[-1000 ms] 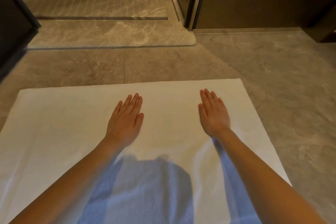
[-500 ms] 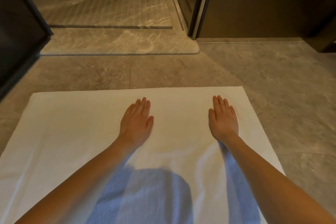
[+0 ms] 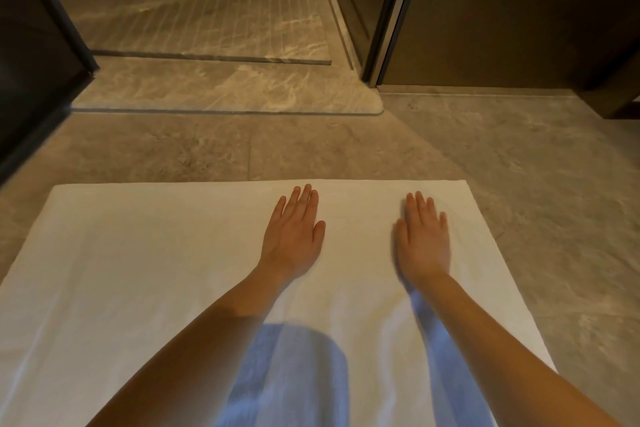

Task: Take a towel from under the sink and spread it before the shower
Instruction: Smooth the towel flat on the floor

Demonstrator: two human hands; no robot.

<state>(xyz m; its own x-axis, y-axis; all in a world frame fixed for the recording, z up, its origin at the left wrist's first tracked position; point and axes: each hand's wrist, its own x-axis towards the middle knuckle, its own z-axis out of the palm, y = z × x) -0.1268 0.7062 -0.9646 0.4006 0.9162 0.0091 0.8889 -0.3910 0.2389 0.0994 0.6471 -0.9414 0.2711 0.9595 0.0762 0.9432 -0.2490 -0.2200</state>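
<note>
A white rectangular cloth towel [image 3: 138, 270] lies flat on the grey stone-tile floor [image 3: 519, 191]. Its far edge runs parallel to the pale veined marble threshold [image 3: 225, 90] of the shower, with a strip of bare floor between them. Both hands rest palm-down on the towel's far right part, near its far edge. The left hand [image 3: 294, 236] has a wide grip, fingers straight and close together, pressing the cloth and holding nothing. The right hand [image 3: 422, 243], slightly blurred, lies flat the same way, grip wide, nearer the towel's right edge. The cloth looks soft, with faint creases and bluish shadows near the forearms. Beyond the threshold lies a grooved, veined stone shower floor [image 3: 207, 10], and a dark metal door frame [image 3: 391, 10] stands at its right.
</note>
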